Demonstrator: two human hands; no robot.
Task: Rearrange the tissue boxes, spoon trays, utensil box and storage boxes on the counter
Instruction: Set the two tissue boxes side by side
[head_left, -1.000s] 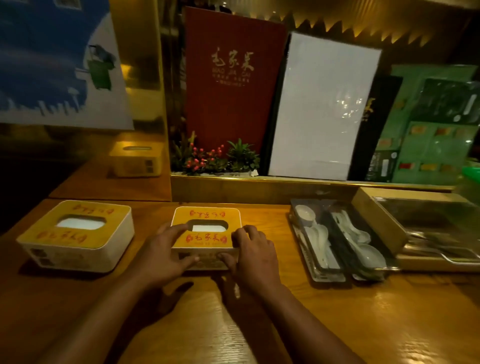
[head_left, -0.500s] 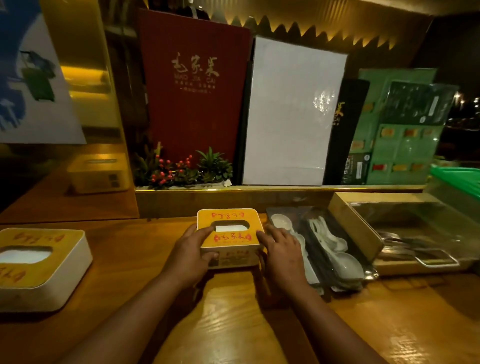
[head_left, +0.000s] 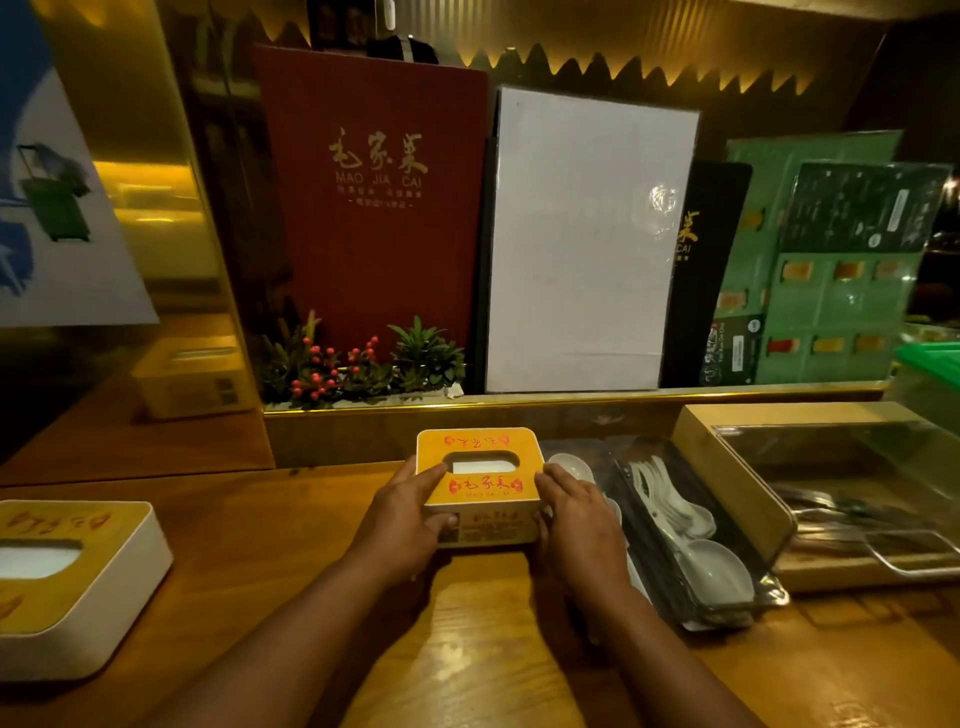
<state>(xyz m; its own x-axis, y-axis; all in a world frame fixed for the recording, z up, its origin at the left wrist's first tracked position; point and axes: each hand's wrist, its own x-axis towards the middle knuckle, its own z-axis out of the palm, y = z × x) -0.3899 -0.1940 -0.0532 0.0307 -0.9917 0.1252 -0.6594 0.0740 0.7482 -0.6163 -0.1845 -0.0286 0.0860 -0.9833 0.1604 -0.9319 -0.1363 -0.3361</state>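
**Both hands on the small tissue box**

We see the small tissue box (head_left: 479, 486) toward the back edge of the surface (head_left: 467, 649), near its middle. Our left hand (head_left: 402, 525) clasps its left side, thumb on the front face, and our right hand (head_left: 576, 525) presses its right side; each grip is closed on the box. Just right of it lie two spoon trays (head_left: 691, 545), then the utensil box (head_left: 831, 493). A larger tissue box (head_left: 67, 587) sits at the left edge.
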